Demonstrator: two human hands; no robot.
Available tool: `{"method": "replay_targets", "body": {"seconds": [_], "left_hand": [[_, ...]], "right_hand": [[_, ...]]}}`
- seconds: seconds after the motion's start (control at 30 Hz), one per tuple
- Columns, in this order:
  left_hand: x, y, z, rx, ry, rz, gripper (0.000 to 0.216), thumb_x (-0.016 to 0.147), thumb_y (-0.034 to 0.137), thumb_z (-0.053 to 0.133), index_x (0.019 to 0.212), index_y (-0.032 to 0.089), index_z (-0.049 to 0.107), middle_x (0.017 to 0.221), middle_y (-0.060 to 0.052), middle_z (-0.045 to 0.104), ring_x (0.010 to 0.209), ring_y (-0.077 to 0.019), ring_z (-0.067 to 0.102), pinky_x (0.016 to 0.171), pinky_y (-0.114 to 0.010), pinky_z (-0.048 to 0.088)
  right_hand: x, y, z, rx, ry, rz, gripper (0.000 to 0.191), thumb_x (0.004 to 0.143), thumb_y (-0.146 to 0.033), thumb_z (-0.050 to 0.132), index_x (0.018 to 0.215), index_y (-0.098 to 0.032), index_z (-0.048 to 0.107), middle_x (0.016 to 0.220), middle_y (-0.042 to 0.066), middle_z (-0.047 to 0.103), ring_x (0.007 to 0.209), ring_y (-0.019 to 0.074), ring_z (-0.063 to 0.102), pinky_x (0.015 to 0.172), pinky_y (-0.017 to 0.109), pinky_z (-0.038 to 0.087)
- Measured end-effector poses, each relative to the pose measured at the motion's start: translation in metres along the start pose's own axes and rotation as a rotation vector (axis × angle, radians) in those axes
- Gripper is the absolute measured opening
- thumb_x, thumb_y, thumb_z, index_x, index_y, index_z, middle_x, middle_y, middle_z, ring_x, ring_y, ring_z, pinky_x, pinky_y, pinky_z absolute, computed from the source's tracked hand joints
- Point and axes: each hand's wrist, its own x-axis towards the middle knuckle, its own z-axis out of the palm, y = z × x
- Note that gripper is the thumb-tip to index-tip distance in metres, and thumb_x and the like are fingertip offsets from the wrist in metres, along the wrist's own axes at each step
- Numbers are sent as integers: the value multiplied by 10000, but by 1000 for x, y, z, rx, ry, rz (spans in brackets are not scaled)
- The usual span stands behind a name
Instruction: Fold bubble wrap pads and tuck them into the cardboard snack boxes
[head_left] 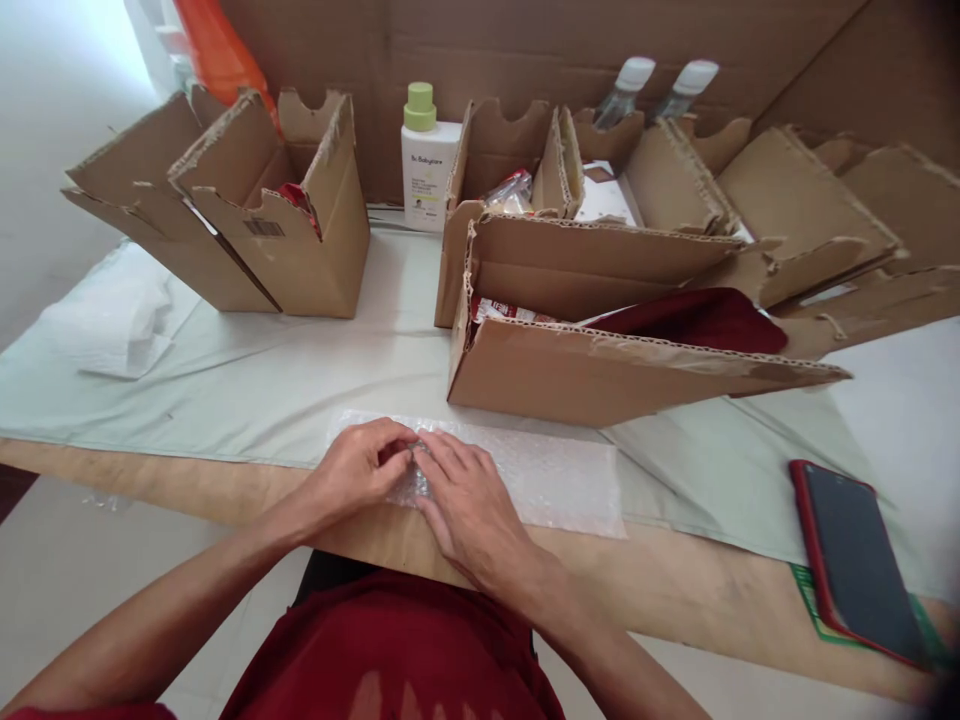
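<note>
A sheet of clear bubble wrap (555,475) lies flat near the table's front edge. Both of my hands meet on its left end. My left hand (358,468) has its fingers curled, pinching a bunched part of the wrap. My right hand (465,505) presses on the same bunched part (411,485), fingers close together and bent. Whatever may be inside the bunched wrap is hidden by my fingers.
Open cardboard boxes (285,230) (600,370) stand behind the wrap, some holding red packets. A white bottle with a green cap (424,160) stands at the back. A phone in a red case (855,560) lies at the right. Crumpled white paper (120,325) lies at the left.
</note>
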Motion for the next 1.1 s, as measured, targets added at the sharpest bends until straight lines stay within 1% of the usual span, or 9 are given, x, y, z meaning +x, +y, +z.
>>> {"method": "replay_targets", "body": {"seconds": [0.17,0.3,0.4,0.57,0.67,0.77,0.87,0.97,1.1], "left_hand": [[21,-17,-20,-509,-147,-417,317,797,405,671,997,159,677,840,-31,703,576,-137,648,476,-244,505],[24,-17,-25,-590,-187,-475,358,755,413,730,993,154,666,879,-43,700,623,-148,680,501,-251,538],[23,-10,-21,-535,-183,-452,362,771,423,709,1013,159,661,876,-39,694,621,-142,665,496,-246,519],[12,1,-30,-142,-48,-223,295,886,416,577,1026,185,694,880,-39,710,640,-145,613,576,-280,515],[4,-5,-41,301,141,-31,304,902,329,545,1124,193,703,1078,-93,711,921,-240,655,824,-395,565],[0,-20,-44,577,124,18,332,840,280,612,1136,157,700,1283,-177,649,1176,-359,578,1000,-548,512],[-3,-30,-39,617,110,23,155,832,240,621,948,166,691,1340,-189,621,1238,-379,544,1025,-561,495],[-8,-27,-37,557,111,-5,87,849,207,570,898,196,642,1159,-124,705,1086,-307,627,958,-477,515],[-14,-13,-57,437,53,-161,258,879,257,513,1106,218,631,904,-20,713,686,-187,619,732,-336,510]], "right_hand": [[-40,40,-2,-68,-33,80,371,1040,-311,503,1375,-195,613,1509,102,569,1398,305,511,1093,488,474],[-123,94,-30,-243,121,382,431,1072,-407,384,1380,-211,613,1463,139,602,1337,340,570,999,528,510],[-151,110,-49,-277,259,539,443,1051,-476,395,1183,-182,699,1264,158,715,1211,360,654,972,558,520],[-114,108,-53,-220,294,482,397,1024,-437,426,1206,-194,682,1228,137,728,1195,330,659,969,523,514],[-91,113,-43,-235,197,471,436,997,-424,418,1248,-173,672,1244,167,707,1164,375,645,899,554,516],[-89,119,-35,-254,186,489,413,982,-451,427,1105,-178,711,1195,168,714,1051,377,662,827,544,517],[-97,122,-34,-223,235,467,368,971,-473,448,894,-211,695,1117,139,741,954,338,676,781,493,506],[-104,120,-37,-173,250,456,341,963,-462,448,846,-231,670,962,104,762,885,320,693,769,481,490],[-108,108,-49,-95,233,540,371,928,-524,481,972,-241,717,821,75,753,732,300,707,700,466,530]]}}
